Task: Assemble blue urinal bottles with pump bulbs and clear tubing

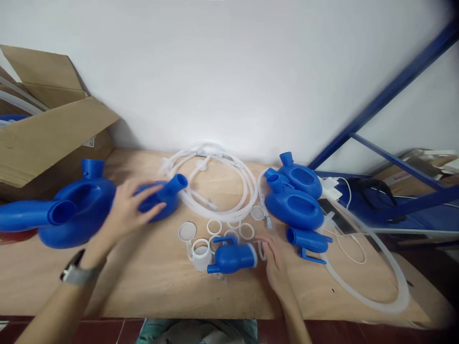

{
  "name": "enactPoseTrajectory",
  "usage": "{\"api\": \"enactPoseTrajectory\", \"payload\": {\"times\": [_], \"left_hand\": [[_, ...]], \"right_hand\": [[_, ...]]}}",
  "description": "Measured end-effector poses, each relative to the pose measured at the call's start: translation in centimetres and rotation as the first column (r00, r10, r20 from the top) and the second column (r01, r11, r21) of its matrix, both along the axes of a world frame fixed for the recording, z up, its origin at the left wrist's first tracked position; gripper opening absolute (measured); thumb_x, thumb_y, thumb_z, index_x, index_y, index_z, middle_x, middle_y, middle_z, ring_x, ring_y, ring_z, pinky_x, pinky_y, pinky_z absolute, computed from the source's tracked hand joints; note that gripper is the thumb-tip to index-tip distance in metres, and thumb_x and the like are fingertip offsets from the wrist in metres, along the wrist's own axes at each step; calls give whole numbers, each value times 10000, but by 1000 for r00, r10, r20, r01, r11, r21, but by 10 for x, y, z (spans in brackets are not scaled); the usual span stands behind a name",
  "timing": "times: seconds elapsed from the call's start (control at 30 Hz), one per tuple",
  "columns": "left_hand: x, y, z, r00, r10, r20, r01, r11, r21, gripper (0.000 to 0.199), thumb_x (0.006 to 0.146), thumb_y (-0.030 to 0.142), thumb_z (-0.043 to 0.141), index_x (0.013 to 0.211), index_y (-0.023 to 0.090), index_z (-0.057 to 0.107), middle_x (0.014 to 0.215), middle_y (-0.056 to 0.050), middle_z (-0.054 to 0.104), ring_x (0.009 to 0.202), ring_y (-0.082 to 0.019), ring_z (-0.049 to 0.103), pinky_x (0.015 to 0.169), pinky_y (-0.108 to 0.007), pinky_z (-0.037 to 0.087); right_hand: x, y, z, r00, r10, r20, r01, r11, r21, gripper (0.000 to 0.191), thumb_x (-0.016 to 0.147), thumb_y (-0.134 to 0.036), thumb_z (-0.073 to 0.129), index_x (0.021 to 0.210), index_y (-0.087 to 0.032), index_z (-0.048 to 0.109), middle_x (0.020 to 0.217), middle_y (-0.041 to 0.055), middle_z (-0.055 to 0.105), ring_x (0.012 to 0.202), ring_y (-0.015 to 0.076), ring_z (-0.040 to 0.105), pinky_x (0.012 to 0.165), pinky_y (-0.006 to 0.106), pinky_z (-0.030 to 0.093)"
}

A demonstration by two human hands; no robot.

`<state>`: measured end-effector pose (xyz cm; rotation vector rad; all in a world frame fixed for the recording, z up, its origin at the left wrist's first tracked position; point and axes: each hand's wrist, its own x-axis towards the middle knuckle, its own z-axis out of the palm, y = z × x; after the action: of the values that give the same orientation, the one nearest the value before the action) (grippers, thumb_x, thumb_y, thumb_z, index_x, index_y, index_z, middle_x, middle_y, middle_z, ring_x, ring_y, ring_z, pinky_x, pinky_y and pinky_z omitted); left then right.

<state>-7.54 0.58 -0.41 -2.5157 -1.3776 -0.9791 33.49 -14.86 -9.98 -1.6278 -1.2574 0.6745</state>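
Note:
My left hand (pixel 131 203) is on a blue urinal bottle (pixel 171 198), its index finger and thumb to either side of the body. The bottle's neck points up to the right. A narrow, upright-looking white ring (pixel 262 251) is at the fingertips of my right hand (pixel 274 263), which are bent round it. Just left of that hand, a blue spouted piece with a handle (pixel 233 258) lies on its side, its wide white-rimmed end toward the fingers. Around it are several flat white rings (pixel 246 231) and a white cap with a hinged lid (pixel 202 255).
Coiled clear tubing (pixel 247 191) lies at the back. More blue bottles (pixel 294 210) and a blue spouted piece (pixel 310 240) are at right, beside a tubing loop (pixel 398 296). At left are another bottle (pixel 77 215) and an open carton (pixel 60 134). A blue metal frame (pixel 380 100) rises at right.

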Motion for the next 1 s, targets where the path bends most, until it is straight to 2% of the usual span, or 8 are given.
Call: {"api": "enactPoseTrajectory", "payload": {"times": [0.07,0.17,0.23,0.33,0.5,0.7,0.87,1.0], "left_hand": [[39,-44,-14,988,-153,31,155,987,-42,339,1029,416,646,1309,230,693,1283,-107,710,1175,-275,671,1057,-460,516],[106,-104,-41,950,-303,-72,280,933,-225,691,921,539,769,1503,239,545,1395,-135,678,1261,-346,630,1068,-547,507],[141,-126,-57,939,-323,-120,272,907,-321,920,798,559,884,1550,211,485,1447,-159,652,1282,-391,616,1067,-598,508],[170,-132,-75,944,-294,-151,224,906,-360,914,803,403,911,1569,203,454,1460,-170,647,1300,-401,615,1073,-622,512],[169,-121,-85,958,-287,-17,269,913,-307,776,868,167,807,1560,243,463,1471,-163,631,1309,-360,637,1085,-587,544],[153,-127,-70,916,-313,250,366,908,-204,665,929,177,712,1547,280,490,1492,-165,585,1323,-314,655,1026,-442,626],[146,-141,-55,880,-292,375,357,927,-117,634,933,383,782,1504,247,544,1395,-157,647,1244,-283,711,1034,-381,632],[129,-143,-45,830,-329,450,438,884,-163,610,892,462,800,1436,269,602,1296,-115,705,1109,-254,767,981,-348,652]], "right_hand": [[-1,-6,0,1000,4,6,-4,999,-32,482,1073,-601,381,919,-265,691,957,56,697,955,241,676,910,374,587],[-4,-10,2,996,84,29,-82,995,-58,461,1076,-591,393,862,-286,664,864,45,681,865,248,667,808,364,604],[-4,-10,0,987,133,86,-128,990,-54,432,1064,-593,434,889,-287,684,908,56,707,891,259,683,805,373,614],[1,-7,-7,968,130,213,-123,991,-47,428,1083,-548,411,985,-266,717,1021,86,726,973,268,702,885,409,609],[14,-6,-12,940,105,324,-123,992,37,424,1117,-462,362,1277,-260,700,1299,115,696,1233,277,664,1100,489,541],[-6,-10,16,936,265,234,-302,943,140,640,1054,-586,509,1612,-280,430,1549,124,601,1419,315,588,1166,495,504],[-36,-7,39,968,249,-42,-238,956,172,465,1048,-588,481,1270,-256,720,1143,104,793,1057,294,756,936,403,596],[-43,-4,42,931,215,-296,-187,975,120,646,1048,-684,287,913,-248,744,682,57,705,609,239,675,591,354,561]]}}
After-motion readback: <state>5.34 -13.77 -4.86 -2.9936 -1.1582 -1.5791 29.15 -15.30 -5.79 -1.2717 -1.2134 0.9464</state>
